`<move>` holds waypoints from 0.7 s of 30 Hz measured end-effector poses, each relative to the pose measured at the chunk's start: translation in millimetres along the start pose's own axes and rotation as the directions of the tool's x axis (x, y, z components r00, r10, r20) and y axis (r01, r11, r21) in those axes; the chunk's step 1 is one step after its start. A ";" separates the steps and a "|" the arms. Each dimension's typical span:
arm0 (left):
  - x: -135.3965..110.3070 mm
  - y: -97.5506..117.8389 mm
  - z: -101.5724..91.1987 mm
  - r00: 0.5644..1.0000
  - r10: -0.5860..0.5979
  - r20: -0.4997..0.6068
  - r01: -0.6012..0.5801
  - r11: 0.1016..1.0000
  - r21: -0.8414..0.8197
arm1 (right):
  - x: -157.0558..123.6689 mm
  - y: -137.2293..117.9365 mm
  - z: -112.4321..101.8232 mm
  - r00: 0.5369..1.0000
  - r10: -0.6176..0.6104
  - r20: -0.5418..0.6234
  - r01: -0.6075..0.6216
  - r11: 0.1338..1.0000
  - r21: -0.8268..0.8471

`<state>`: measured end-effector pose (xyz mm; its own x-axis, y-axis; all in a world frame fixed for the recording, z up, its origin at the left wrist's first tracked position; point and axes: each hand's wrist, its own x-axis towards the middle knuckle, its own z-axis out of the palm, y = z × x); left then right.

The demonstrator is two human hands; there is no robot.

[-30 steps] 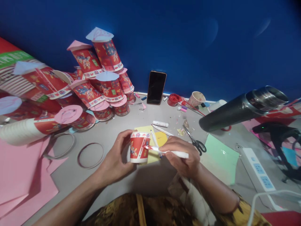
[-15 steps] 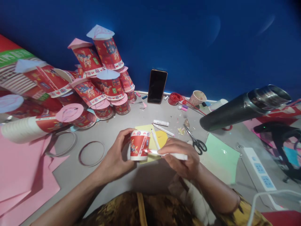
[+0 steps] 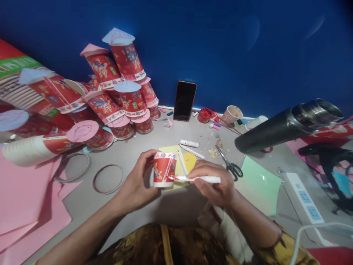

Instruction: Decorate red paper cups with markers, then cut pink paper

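The left hand (image 3: 142,180) holds the red paper cup (image 3: 161,170) upright by its side, just beside the yellow paper (image 3: 191,161) on the desk (image 3: 85,209), while the right hand (image 3: 217,190) pinches a white marker (image 3: 211,179), its tip at the cup's wall.

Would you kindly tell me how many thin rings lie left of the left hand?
2: the farther ring, overlapping the pink paper, and the nearer ring, on the table between that one and the left hand. More may be hidden under paper.
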<state>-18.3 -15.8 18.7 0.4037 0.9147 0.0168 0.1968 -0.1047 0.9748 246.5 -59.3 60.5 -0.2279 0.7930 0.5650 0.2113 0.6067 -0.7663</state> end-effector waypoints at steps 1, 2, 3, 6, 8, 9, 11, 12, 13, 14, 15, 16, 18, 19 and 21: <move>0.2 1.0 0.2 1.000 -0.008 -0.005 0.008 1.000 -0.004 | 0.3 0.0 -1.0 1.000 0.017 -0.022 -0.018 1.000 -0.016; 0.4 2.0 0.3 1.000 -0.018 -0.010 0.018 1.000 -0.005 | 0.5 0.2 -2.2 0.999 0.029 -0.035 -0.030 0.999 -0.027; 0.6 2.9 0.4 1.000 -0.027 -0.014 0.027 1.000 -0.004 | 0.9 0.5 -3.4 0.999 0.037 -0.038 -0.039 0.999 -0.035; 1.3 4.9 0.4 0.999 -0.035 -0.030 0.035 0.999 -0.005 | 2.1 2.0 -5.8 0.999 0.033 -0.016 -0.034 0.998 -0.048; 1.6 5.3 0.5 0.999 -0.025 -0.036 0.024 1.000 -0.016 | 2.7 2.7 -6.3 1.000 0.019 -0.004 -0.019 0.999 -0.050; 1.7 5.3 0.6 0.999 -0.020 -0.036 0.020 1.000 -0.021 | 2.9 2.8 -6.3 1.000 0.010 0.003 -0.009 0.999 -0.045; 1.8 5.1 0.8 0.999 -0.022 -0.036 0.021 1.000 -0.021 | 3.0 2.5 -6.2 0.999 -0.013 0.030 0.014 1.000 -0.027; 1.9 5.0 0.8 0.999 -0.026 -0.036 0.026 0.999 -0.020 | 2.9 2.1 -6.1 0.999 -0.024 0.048 0.025 1.000 -0.014; 1.9 5.0 0.9 0.999 -0.031 -0.037 0.030 0.999 -0.018 | 2.7 1.8 -6.2 0.997 -0.035 0.063 0.035 0.999 0.000; 2.0 5.0 0.9 0.999 -0.033 -0.039 0.032 0.999 -0.019 | 2.3 1.5 -6.3 0.996 -0.043 0.073 0.042 0.999 0.010; 2.1 5.0 0.8 0.999 -0.034 -0.038 0.034 0.999 -0.021 | 1.9 1.3 -6.4 0.996 -0.046 0.071 0.045 0.999 0.013; 2.2 5.0 0.8 0.999 -0.035 -0.037 0.034 0.999 -0.024 | 1.6 1.3 -6.4 0.997 -0.041 0.061 0.041 0.999 0.007; 2.4 5.0 0.7 0.999 -0.036 -0.040 0.035 0.999 -0.024 | 1.0 1.5 -6.2 0.999 -0.022 0.031 0.023 0.999 -0.022; 2.4 4.9 0.8 0.998 -0.039 -0.040 0.038 0.999 -0.019 | 0.8 1.6 -5.9 1.000 -0.014 0.027 0.015 0.999 -0.029; 2.5 4.9 1.0 0.998 -0.044 -0.036 0.044 0.999 -0.005 | 0.7 1.6 -5.1 0.999 -0.016 0.050 0.017 1.000 -0.012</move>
<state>-15.5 -14.4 23.3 0.3621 0.9319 -0.0185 0.2104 -0.0624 0.9756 251.5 -57.5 61.3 -0.2785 0.7791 0.5616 0.2183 0.6208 -0.7530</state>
